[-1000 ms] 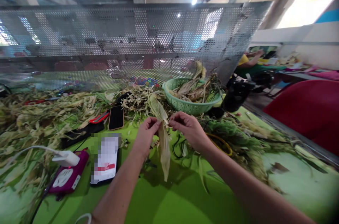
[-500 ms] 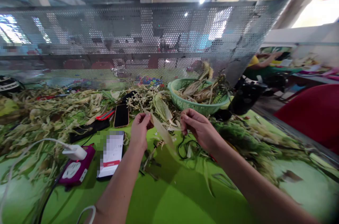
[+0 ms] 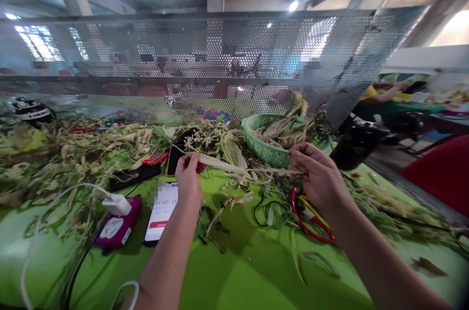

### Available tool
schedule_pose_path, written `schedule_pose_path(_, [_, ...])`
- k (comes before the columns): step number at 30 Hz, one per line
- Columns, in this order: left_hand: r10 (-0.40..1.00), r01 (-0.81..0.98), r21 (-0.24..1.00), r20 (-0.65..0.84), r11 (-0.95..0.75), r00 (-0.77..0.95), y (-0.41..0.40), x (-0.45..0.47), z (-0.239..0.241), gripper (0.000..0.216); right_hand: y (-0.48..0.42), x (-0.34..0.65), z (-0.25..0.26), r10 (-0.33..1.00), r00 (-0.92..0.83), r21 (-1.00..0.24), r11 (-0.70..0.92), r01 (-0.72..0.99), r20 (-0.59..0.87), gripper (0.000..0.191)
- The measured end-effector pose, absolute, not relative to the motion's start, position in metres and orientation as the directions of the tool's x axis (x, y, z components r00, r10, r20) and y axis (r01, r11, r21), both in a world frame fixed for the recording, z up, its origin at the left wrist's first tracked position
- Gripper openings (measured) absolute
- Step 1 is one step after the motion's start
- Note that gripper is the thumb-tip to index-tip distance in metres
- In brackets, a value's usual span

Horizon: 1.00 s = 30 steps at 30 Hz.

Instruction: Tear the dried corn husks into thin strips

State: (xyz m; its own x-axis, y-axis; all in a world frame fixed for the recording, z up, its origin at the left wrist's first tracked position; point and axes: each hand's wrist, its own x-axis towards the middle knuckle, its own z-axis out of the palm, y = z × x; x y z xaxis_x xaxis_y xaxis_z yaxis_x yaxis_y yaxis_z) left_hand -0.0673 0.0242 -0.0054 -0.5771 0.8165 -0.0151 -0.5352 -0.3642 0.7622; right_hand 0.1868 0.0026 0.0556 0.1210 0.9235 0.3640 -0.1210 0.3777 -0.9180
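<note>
Left-hand grip pinches one end of a long, pale, dry-looking husk strip, level above the lime-green bench; right-hand grip pinches its thinner end, before a mint-green perforated basket. Slow, even tension should spare it tearing.

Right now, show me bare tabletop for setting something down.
The widest bare patch is green tabletop between the forearms, bordered behind by dry scraps and at right by loose strands. A smaller one lies below the lit phone, between the purple power strip and left forearm. Crowded: left, under husks, and beyond the husk strip, around the green basket.
</note>
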Motion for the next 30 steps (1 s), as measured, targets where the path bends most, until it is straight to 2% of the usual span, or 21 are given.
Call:
schedule_pose_path(4, [0.745,-0.515,0.75,-0.044,-0.416,-0.666,0.029,-0.082,-0.004,0.042,0.01,0.205,0.059,0.865,0.252,-0.862,0.48,-0.163,0.434,0.014])
schedule_pose_path(7, [0.775,-0.516,0.758,-0.023,-0.399,-0.632,0.03,-0.083,-0.004,0.044,0.019,0.217,0.054,0.798,0.36,-0.857,0.516,0.009,0.484,0.015])
schedule_pose_path(10, [0.837,-0.512,0.784,0.016,-0.35,-0.546,0.026,-0.072,-0.005,0.042,0.023,0.217,0.046,0.788,0.232,-0.81,0.492,0.319,0.57,0.017])
schedule_pose_path(13, [0.883,-0.488,0.815,0.061,-0.314,-0.466,0.019,-0.058,-0.006,0.036,0.017,0.199,0.039,0.754,0.022,-0.641,0.542,0.543,0.656,0.033])
schedule_pose_path(15, [0.909,-0.479,0.826,0.092,-0.298,-0.407,0.015,-0.05,-0.006,0.033,0.008,0.18,0.034,0.802,-0.069,-0.675,0.542,0.5,0.593,0.033])
schedule_pose_path(18, [0.935,-0.471,0.836,0.13,-0.282,-0.329,0.011,-0.043,-0.005,0.03,-0.003,0.155,0.024,0.91,-0.278,-0.878,0.383,0.285,0.307,0.027])
schedule_pose_path(21, [0.944,-0.459,0.847,0.136,-0.268,-0.3,0.008,-0.039,-0.004,0.029,-0.006,0.142,0.013,0.931,-0.309,-0.944,0.261,0.2,0.192,0.024])
schedule_pose_path(26, [0.943,-0.418,0.877,0.104,-0.238,-0.317,0.008,-0.038,-0.003,0.035,-0.002,0.144,0.006,0.94,-0.21,-0.914,0.318,0.253,0.269,0.02])
schedule_pose_path(28, [0.94,-0.404,0.888,0.08,-0.218,-0.331,0.008,-0.038,-0.003,0.039,-0.004,0.145,0.008,0.92,-0.184,-0.853,0.391,0.346,0.347,0.016])
schedule_pose_path(30, [0.952,-0.397,0.901,0.048,-0.172,-0.302,0.006,-0.037,-0.003,0.04,-0.007,0.145,0.012,0.869,-0.174,-0.731,0.486,0.479,0.464,0.011])
